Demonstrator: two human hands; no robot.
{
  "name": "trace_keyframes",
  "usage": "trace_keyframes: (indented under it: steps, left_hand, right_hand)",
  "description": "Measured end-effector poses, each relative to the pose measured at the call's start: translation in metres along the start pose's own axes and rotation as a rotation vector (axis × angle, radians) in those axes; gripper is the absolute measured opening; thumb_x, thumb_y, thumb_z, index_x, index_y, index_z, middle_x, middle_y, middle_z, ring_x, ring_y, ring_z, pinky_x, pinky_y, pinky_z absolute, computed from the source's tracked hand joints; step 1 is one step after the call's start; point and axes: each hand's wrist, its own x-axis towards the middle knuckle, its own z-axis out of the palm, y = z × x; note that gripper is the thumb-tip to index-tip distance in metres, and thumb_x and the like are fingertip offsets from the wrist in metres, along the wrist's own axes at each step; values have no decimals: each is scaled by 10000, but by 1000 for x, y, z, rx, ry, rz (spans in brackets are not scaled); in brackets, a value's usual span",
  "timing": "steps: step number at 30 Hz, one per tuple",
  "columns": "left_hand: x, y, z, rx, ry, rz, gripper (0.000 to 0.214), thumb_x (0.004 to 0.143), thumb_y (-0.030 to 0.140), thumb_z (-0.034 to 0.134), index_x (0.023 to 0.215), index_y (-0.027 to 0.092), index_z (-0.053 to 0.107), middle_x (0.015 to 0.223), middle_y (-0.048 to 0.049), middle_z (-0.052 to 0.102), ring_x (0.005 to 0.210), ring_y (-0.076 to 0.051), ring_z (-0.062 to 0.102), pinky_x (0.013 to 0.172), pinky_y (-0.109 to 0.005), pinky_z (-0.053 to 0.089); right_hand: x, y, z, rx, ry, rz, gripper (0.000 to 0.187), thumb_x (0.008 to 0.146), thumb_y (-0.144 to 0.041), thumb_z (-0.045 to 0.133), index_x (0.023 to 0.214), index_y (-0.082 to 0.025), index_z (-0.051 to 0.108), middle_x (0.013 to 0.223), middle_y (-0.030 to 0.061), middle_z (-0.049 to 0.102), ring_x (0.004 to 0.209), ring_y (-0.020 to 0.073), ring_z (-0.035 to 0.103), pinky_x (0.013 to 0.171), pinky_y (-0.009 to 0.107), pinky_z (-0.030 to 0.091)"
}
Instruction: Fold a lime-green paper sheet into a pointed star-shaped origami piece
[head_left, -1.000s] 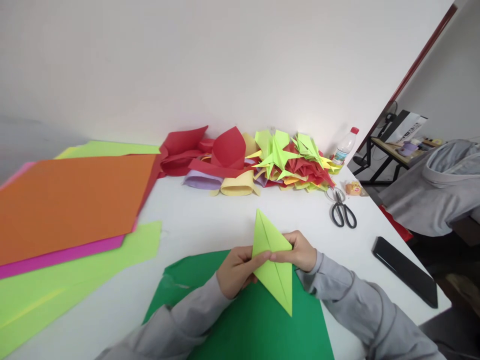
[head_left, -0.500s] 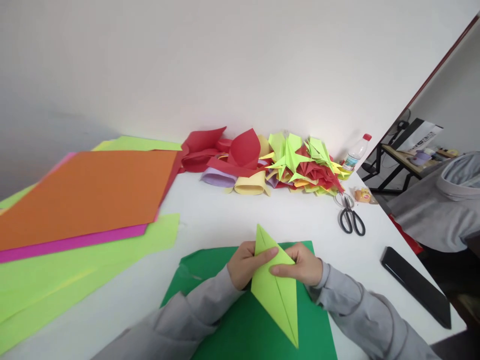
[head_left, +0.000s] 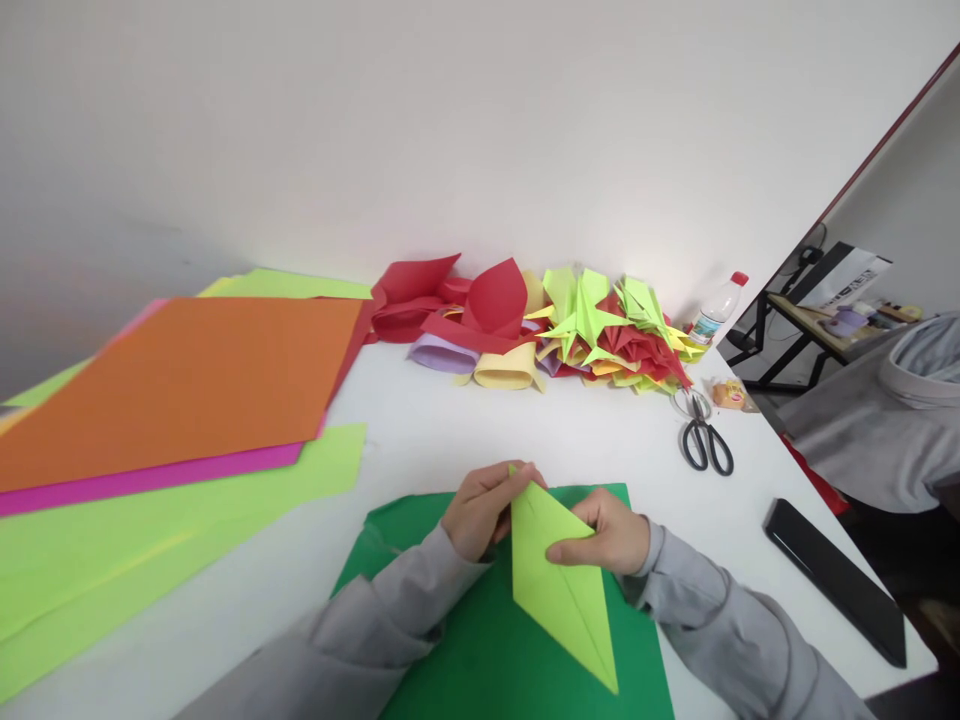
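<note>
Grasping folded lime paper (head_left: 541,575) at far tip with left hand (head_left: 481,510), at right edge with right hand (head_left: 615,535), probably for steadiness; held above green sheet (head_left: 487,660).

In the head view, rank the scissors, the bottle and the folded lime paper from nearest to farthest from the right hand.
1. Folded lime paper: gripped by the right hand.
2. Scissors: ahead and to the right.
3. Bottle: farther back on the right, near the wall.
</note>
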Motion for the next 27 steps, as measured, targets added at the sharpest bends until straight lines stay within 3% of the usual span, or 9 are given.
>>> trace_keyframes:
  steps: [5,8,10,14,18,23,27]
  left_hand:
    - [11,3,-13,-76,60,55,476,720,612,605,715,136,619,614,-3,627,287,-16,306,316,-192,134]
    - [12,5,-14,-112,36,57,536,717,657,566,798,133,652,691,-20,653,292,-22,344,305,-194,169]
    - [10,5,-11,-97,-7,40,550,663,660,616,799,129,662,648,-13,642,287,-26,344,297,-197,175]
    - [4,4,-3,-5,-15,27,417,590,488,777,763,130,654,430,66,502,289,-19,301,307,-183,161]
    - [5,1,-3,14,-7,1,454,585,525,768,784,137,640,386,87,464,279,-27,284,297,-183,157]
    - [9,-2,-6,61,-31,-12,496,632,610,691,669,116,674,316,73,398,265,-45,282,291,-194,124]
    - [11,-4,-8,27,8,3,502,603,609,708,699,117,703,352,55,444,265,-41,283,300,-197,119]
  right_hand:
    - [0,1,1,-59,-7,5,346,649,-455,764,701,-114,747,594,12,679,466,92,531,476,214,428]
    - [2,3,1,-37,22,0,356,644,-470,762,685,-117,742,595,12,677,471,93,532,476,214,414]
    - [2,4,1,-29,37,2,367,643,-479,760,688,-115,741,598,14,677,474,94,534,481,217,415]
    - [2,5,2,-21,46,0,396,649,-499,754,729,-112,747,626,24,687,498,105,558,504,228,435]
    - [3,5,2,10,59,-21,429,640,-529,756,746,-114,746,678,33,701,537,119,584,552,249,462]
    - [3,5,2,-10,55,17,472,614,-557,764,719,-98,731,671,42,690,523,112,566,540,249,446]
    - [4,5,3,-4,61,29,478,603,-570,764,697,-103,715,657,32,677,514,102,547,531,243,434]
